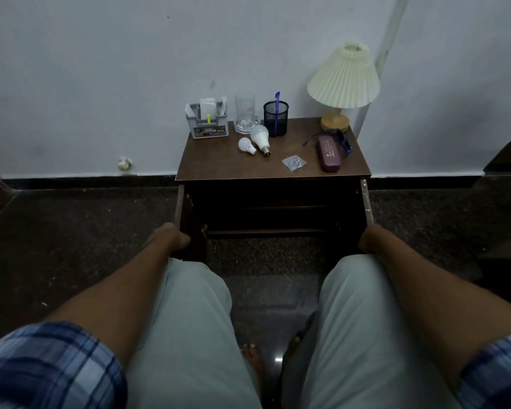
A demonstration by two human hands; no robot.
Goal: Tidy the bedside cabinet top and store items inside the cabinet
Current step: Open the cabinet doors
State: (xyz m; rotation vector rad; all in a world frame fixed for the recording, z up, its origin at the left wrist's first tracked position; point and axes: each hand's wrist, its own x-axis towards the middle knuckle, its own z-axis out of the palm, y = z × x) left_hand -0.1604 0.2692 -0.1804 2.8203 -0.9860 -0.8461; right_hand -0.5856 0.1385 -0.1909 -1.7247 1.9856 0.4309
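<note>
A: Count on the bedside cabinet top?
B: Two bulbs: small bulb, large bulb, bases toward front edge. One spectacle case, long axis back-to-front, near right edge. One lamp in back-right corner, pen cup, glass mug, organiser in back-left corner.
A: Hands?
B: Left hand grasps left door; right hand grasps right door. Both doors open.

Left hand, right hand extended forward, fingers curled.

Head camera looks forward and down, near the bedside cabinet.
</note>
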